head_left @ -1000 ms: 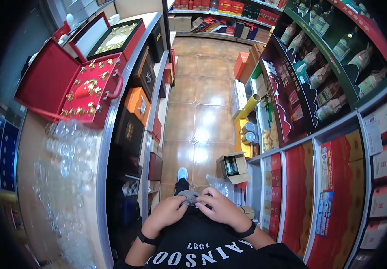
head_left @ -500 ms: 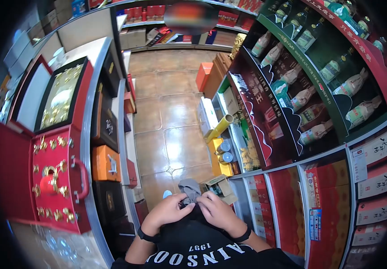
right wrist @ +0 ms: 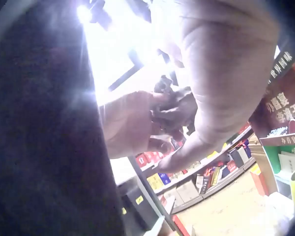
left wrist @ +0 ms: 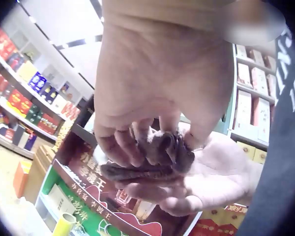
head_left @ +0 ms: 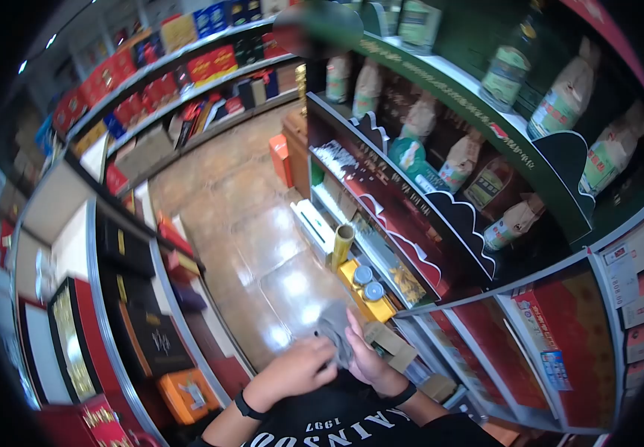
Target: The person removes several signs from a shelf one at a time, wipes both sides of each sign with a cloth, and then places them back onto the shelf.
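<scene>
A crumpled grey cloth (head_left: 335, 328) is between my two hands, in front of the dark shirt. My left hand (head_left: 298, 369) grips it from above, its fingers curled into the folds, as the cloth (left wrist: 160, 157) in the left wrist view shows. Beneath the cloth my right hand (head_left: 367, 361) lies palm up, its palm (left wrist: 223, 169) broad and its fingers reaching out under the bundle. In the right wrist view the right hand (right wrist: 226, 83) covers part of the cloth (right wrist: 174, 108), and bright ceiling light washes out the area above.
A tiled floor aisle (head_left: 240, 238) runs ahead between shelves. At right stands a green display (head_left: 441, 82) of paper-wrapped bottles. Below it sit a yellow tube (head_left: 342, 246), cans (head_left: 367, 283) and an open carton (head_left: 390, 344). An orange box (head_left: 188, 395) is on the left shelf.
The head view has swung to the right. Both hands pinched the cloth earlier; now the right hand has opened out under it while the left grips it from above.
</scene>
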Motion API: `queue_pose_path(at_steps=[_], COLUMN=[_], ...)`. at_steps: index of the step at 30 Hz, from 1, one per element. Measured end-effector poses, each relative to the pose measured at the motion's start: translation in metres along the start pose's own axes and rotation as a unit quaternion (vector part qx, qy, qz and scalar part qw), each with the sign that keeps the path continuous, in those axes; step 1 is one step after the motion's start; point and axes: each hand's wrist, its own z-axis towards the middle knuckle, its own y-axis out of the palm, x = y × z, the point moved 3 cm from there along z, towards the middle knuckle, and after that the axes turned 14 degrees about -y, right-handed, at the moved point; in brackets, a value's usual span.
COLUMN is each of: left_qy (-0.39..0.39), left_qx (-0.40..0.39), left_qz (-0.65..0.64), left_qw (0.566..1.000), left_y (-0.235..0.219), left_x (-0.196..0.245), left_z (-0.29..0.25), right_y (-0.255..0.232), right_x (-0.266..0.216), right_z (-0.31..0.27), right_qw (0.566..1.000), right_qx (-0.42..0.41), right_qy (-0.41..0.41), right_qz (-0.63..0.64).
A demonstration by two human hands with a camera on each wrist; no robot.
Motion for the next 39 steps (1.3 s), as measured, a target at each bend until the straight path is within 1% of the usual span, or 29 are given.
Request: queue_pose_path(at_steps=[1, 2, 3, 5, 6, 9, 10, 13, 14, 15, 17, 18, 20, 21, 23, 24, 25, 26, 27, 28, 29, 31, 32, 35, 36, 39], left_qy=[0.007, 0.010, 0.023, 0.050, 0.063, 0.042, 0.042, 0.100, 0.103, 0.119, 0.150, 0.161, 0.183, 0.194, 0.218, 0.137, 0.175, 0.179, 0.183, 0.213, 0.224, 0.243, 0.260, 0.271, 0.296, 0.309], left_qx=[-0.087, -0.114, -0.132, -0.170, -0.165, -0.069, -0.069, -0.111, -0.149, -0.116, -0.061, -0.007, 0.070, 0.103, 0.111, 0.068, 0.095, 0.077, 0.059, 0.052, 0.039, 0.012, 0.014, -0.006, 0.001, -0.015], left_qz=[-0.012, 0.008, 0.045, 0.113, 0.158, 0.249, 0.275, 0.205, 0.176, 0.172, 0.154, 0.171, 0.224, 0.242, 0.203, 0.193, 0.232, 0.254, 0.275, 0.271, 0.279, 0.296, 0.280, 0.361, 0.339, 0.321], left_qw=[0.996, 0.993, 0.990, 0.978, 0.972, 0.965, 0.958, 0.967, 0.968, 0.971, 0.975, 0.972, 0.955, 0.945, 0.948, 0.969, 0.952, 0.947, 0.942, 0.937, 0.933, 0.923, 0.924, 0.892, 0.893, 0.895], left_y=[-0.001, -0.001, -0.005, -0.019, -0.036, -0.077, -0.084, -0.082, -0.084, -0.090, -0.101, -0.107, -0.123, -0.130, -0.138, -0.144, -0.146, -0.149, -0.152, -0.153, -0.153, -0.152, -0.151, -0.151, -0.154, -0.160], left_x=[0.005, 0.013, 0.019, 0.031, 0.042, 0.071, 0.077, 0.089, 0.091, 0.094, 0.094, 0.092, 0.093, 0.095, 0.092, 0.093, 0.098, 0.099, 0.099, 0.099, 0.097, 0.095, 0.097, 0.093, 0.095, 0.090], left_z=[0.025, 0.050, 0.076, 0.125, 0.147, 0.204, 0.219, 0.255, 0.268, 0.284, 0.310, 0.324, 0.357, 0.376, 0.417, 0.433, 0.444, 0.456, 0.468, 0.475, 0.483, 0.493, 0.496, 0.508, 0.507, 0.513], right_y=[0.003, 0.003, -0.007, -0.032, -0.052, -0.062, -0.058, -0.077, -0.077, -0.076, -0.087, -0.094, -0.106, -0.111, -0.115, -0.110, -0.104, -0.101, -0.101, -0.102, -0.101, -0.094, -0.089, -0.087, -0.086, -0.071], right_x=[-0.015, -0.035, -0.046, -0.052, -0.050, -0.092, -0.107, -0.113, -0.123, -0.137, -0.150, -0.150, -0.151, -0.149, -0.150, -0.152, -0.156, -0.158, -0.156, -0.151, -0.148, -0.144, -0.141, -0.121, -0.116, -0.116], right_z=[0.019, 0.028, 0.046, 0.072, 0.084, 0.093, 0.091, 0.089, 0.090, 0.085, 0.083, 0.079, 0.066, 0.061, 0.046, 0.041, 0.034, 0.029, 0.024, 0.020, 0.018, 0.020, 0.022, 0.034, 0.039, 0.057], right_qw=[0.999, 0.995, 0.995, 0.994, 0.998, 0.991, 0.990, 0.983, 0.986, 0.993, 0.994, 0.994, 0.987, 0.982, 0.972, 0.965, 0.957, 0.949, 0.949, 0.949, 0.948, 0.940, 0.934, 0.917, 0.911, 0.903], right_qx=[0.014, 0.015, 0.035, 0.077, 0.058, -0.047, -0.030, -0.119, -0.122, -0.068, -0.037, 0.009, 0.100, 0.114, 0.157, 0.181, 0.205, 0.228, 0.223, 0.218, 0.213, 0.237, 0.256, 0.316, 0.336, 0.347], right_qy=[-0.023, 0.019, 0.022, 0.035, 0.016, -0.022, -0.021, -0.063, -0.062, -0.049, -0.090, -0.105, -0.125, -0.148, -0.175, -0.190, -0.202, -0.215, -0.214, -0.213, -0.211, -0.230, -0.235, -0.229, -0.223, -0.242], right_qz=[0.044, 0.097, 0.089, 0.073, 0.036, 0.120, 0.133, 0.127, 0.093, 0.088, 0.041, 0.020, -0.004, 0.006, -0.003, -0.014, -0.026, -0.040, -0.062, -0.084, -0.106, -0.088, -0.081, -0.082, -0.086, -0.074])
